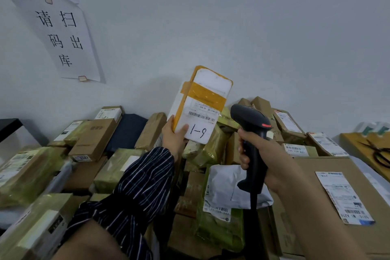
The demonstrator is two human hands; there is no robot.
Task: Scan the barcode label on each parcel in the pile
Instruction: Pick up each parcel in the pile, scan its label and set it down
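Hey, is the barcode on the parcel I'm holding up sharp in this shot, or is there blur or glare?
Head view: the barcode label on the yellow parcel shows bars, but its small print is too soft to read; no glare on it, light flat and even; the wide lens tilts the wall notice at left.

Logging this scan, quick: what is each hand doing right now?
Left hand: holding the yellow-taped parcel by its lower corner.
Right hand: gripping the black barcode scanner by its handle.
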